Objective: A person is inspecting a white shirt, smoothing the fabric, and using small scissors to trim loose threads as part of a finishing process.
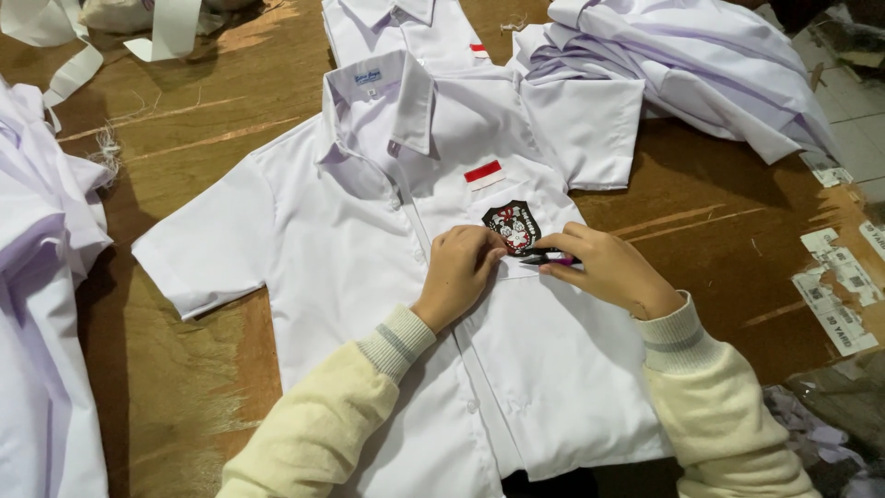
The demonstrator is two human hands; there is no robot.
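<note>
Head view looks down on a brown wooden tabletop that carries everything under the two hands. The biggest thing on it is a white short-sleeved shirt, laid flat and face up, collar away from the person, sleeves spread to either side; both hands rest on its chest. Beyond the hands, past the collar, lies a second white shirt, and to the far right of the right hand a heap of white cloth is piled up. Well left of the left hand more white cloth hangs over the tabletop edge. Strips of white paper lie far off to the upper left, and printed labels lie on the tabletop to the right of the right hand.

The left hand, in a cream sleeve, presses its curled fingers on the shirt front, its grip closed against the cloth at the lower left edge of a black, red and white badge. The right hand has its grip closed on small snips with a dark tip and a pink handle, whose tip points left and touches the lower edge of the badge, between the two hands. Just beyond the badge sits a small red and white patch.
</note>
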